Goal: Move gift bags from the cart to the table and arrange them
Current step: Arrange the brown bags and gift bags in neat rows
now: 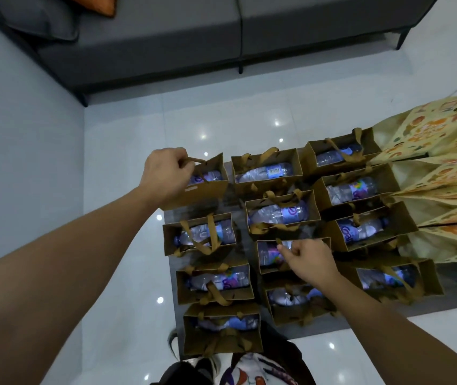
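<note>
Approx. 12 brown gift bags are seen standing upright on a low dark table point(444, 301), packed in 3 rough columns, so the task is judged well along. No cart is visible in view, so the nr of bags left to fetch can't be told.

A bag at the far-left corner point(208, 182) is held by the left hand point(166, 173), fingers curled and pinching its ribbon handle; its base looks to overhang the table edge, so it's judged still being placed. A mid-column bag point(272, 257) is pinched at its handle by the right hand point(309, 259), prob. being nudged into line.

Orientation: bag mouths are pointed up toward the camera. Each bag's long axis is run left-right across the frame, roughly parallel to the grey sofa point(194, 51) beyond. A water bottle point(266, 173) is laid on its side in each bag along that same axis; cap direction is mixed or unclear.

Patterned yellow bags point(444, 173) are laid at the right end of the table, touching the brown ones.
</note>
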Demonstrator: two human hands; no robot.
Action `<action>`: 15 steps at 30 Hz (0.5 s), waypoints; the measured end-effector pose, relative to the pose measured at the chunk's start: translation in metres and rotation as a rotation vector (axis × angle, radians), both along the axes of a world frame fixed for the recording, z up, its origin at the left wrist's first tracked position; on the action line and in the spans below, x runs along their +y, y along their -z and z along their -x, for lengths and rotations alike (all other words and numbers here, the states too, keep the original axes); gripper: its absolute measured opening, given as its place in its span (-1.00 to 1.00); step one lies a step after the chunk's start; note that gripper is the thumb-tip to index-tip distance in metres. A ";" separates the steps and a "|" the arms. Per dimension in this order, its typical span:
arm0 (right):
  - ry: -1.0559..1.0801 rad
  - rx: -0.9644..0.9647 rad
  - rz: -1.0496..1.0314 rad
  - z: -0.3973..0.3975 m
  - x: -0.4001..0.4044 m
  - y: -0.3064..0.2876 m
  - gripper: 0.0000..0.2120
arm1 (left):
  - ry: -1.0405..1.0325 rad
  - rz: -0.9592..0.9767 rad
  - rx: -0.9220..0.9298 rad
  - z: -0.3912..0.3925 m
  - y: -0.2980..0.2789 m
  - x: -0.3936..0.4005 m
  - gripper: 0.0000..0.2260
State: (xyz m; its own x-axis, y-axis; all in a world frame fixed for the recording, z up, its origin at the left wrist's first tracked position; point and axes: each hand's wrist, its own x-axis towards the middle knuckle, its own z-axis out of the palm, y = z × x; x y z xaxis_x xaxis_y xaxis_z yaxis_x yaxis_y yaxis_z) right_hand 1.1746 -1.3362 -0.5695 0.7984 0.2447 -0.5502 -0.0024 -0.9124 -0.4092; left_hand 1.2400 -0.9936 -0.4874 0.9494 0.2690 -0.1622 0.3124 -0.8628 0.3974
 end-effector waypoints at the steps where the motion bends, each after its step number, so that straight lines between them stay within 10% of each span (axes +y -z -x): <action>1: -0.001 -0.016 0.008 0.001 0.001 0.001 -0.55 | 0.033 -0.012 0.006 -0.002 0.006 0.002 -0.83; 15: 0.045 -0.027 -0.064 0.015 0.000 0.027 -0.51 | 0.123 -0.079 0.091 0.002 0.057 0.012 -0.83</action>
State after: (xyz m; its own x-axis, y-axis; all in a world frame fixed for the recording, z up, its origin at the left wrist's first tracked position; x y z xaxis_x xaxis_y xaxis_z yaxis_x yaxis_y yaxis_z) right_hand 1.1599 -1.3357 -0.5964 0.8237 0.2422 -0.5127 -0.0306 -0.8839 -0.4667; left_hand 1.2376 -0.9814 -0.5448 0.9584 0.1671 -0.2315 0.2340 -0.9242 0.3017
